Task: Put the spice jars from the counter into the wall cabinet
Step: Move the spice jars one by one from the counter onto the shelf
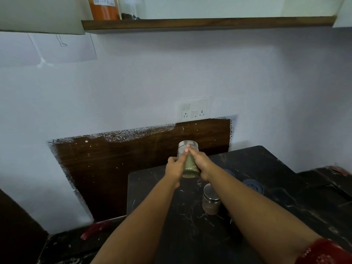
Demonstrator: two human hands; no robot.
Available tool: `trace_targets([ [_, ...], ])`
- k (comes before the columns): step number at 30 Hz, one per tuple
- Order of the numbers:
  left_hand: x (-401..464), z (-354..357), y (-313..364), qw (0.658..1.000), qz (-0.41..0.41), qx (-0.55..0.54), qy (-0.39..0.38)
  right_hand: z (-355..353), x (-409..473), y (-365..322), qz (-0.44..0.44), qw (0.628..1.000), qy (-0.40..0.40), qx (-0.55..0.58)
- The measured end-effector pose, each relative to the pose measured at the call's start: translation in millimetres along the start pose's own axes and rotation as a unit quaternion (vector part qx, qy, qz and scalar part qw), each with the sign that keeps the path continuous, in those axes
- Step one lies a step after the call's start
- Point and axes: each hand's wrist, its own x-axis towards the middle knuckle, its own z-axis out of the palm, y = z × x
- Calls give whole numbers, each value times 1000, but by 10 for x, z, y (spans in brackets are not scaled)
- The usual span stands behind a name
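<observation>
Dim, bluish light is washing the wall (171, 73) evenly, with no clear source showing. The black counter (266, 187) is giving off only faint sheen. The whole view is looking soft and slightly blurred; jar labels are unreadable. Wide-angle distortion is bending the shelf (209, 23) and stretching the edges

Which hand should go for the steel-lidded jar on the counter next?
Right, probably. The steel-lidded jar stands just beside the right forearm, while the left hand and right hand both hold the green spice jar.
</observation>
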Motion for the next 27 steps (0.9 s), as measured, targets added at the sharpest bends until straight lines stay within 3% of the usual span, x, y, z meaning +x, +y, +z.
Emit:
trace_targets([
  [6, -57, 159, 85, 981, -1, -161, -107, -243, 43, -224, -4, 996, -76, 42],
  [11, -95, 302, 82, 983, -15, -137, -125, -283, 28, -292, 6, 1000, 2, -10],
  [13, -63, 412, 133, 990, 0, -95, -103, -304, 32, -316, 15, 999, 23, 22],
  [17, 27, 547, 227, 999, -7, -41, 13, -461, 60, -390, 26, 997, 43, 64],
  [22, 11, 800, 244, 991, -6, -129, -20, -721, 90, -525, 23, 996, -3, 84],
  [27, -77, 975, 413, 983, 21, -181, -4, -714, 55, -682, -19, 998, -8, 56],
])
